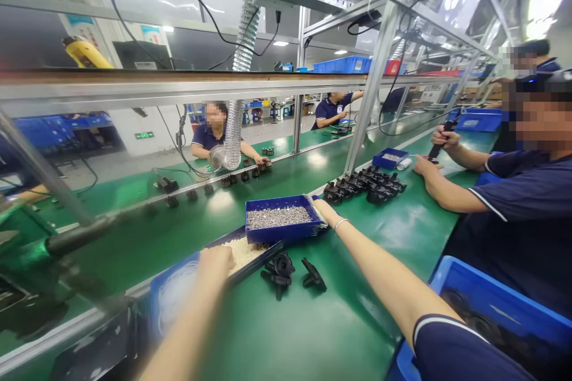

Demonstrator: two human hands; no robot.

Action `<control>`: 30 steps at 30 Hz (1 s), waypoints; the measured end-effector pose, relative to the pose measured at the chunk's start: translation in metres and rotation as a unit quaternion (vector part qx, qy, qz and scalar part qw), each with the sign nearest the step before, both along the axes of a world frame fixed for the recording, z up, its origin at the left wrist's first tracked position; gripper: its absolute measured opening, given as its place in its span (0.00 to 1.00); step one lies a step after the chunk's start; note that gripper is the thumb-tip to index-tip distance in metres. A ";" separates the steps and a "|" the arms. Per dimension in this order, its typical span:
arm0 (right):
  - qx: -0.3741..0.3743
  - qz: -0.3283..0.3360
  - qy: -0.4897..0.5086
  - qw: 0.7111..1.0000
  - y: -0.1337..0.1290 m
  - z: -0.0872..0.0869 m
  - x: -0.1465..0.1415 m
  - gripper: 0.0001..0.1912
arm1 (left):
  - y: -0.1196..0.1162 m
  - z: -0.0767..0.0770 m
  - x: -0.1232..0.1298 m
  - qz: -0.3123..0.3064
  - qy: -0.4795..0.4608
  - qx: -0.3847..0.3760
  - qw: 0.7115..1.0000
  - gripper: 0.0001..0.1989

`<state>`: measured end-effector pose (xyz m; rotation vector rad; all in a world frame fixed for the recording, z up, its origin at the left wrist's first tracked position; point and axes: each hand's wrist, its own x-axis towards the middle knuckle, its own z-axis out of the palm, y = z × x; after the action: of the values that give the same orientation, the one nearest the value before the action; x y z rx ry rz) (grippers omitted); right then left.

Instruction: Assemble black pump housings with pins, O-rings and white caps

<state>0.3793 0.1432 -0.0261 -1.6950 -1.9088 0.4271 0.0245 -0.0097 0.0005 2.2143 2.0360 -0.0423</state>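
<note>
Two hands show, fingers partly hidden. The right meets the right end of the bin of metal bits, which hides part of a pale-filled tray; I cannot tell its grip. The left, blurred, curls at that tray, its hold unclear. A tub is cut off lower right.

In tray: screws. Left of tray, in bin: pellets. Before tray, on bench: loose fittings. Right of tray, farther back: grouped fittings.
</note>
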 end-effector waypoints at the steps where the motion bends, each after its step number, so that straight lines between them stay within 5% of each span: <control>1: -0.008 -0.003 0.014 1.000 0.000 -0.001 0.001 0.14 | -0.001 0.000 0.000 0.001 -0.007 0.005 1.000 0.10; 9: 0.027 -0.058 0.238 0.969 -0.017 0.008 0.001 0.15 | -0.010 0.001 0.002 0.027 -0.111 0.078 0.990 0.08; 15: 0.157 -0.082 0.450 0.875 -0.044 0.049 -0.003 0.15 | -0.028 0.010 0.003 0.030 -0.269 0.147 0.951 0.07; 19: 0.219 -0.044 0.538 0.813 -0.074 0.084 -0.015 0.18 | -0.065 0.002 0.010 0.025 -0.410 0.126 0.903 0.13; 21: 0.208 0.002 0.562 0.801 -0.095 0.092 -0.035 0.20 | -0.093 -0.007 0.014 0.049 -0.523 0.078 0.847 0.16; 25: 0.107 0.119 0.569 0.806 -0.146 0.079 -0.104 0.23 | -0.144 -0.024 0.011 0.157 -0.750 -0.031 0.642 0.19; 26: 0.064 0.152 0.561 0.812 -0.161 0.070 -0.125 0.23 | -0.153 -0.027 0.008 0.180 -0.771 -0.043 0.610 0.20; 30: -0.122 0.290 0.482 0.818 -0.212 0.033 -0.194 0.20 | -0.174 -0.034 -0.012 0.237 -0.795 -0.035 0.556 0.22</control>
<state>0.1848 -0.0686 0.0066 -0.6616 -1.5179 1.4873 0.0122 -0.1841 -0.0334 0.5955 1.1500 1.3168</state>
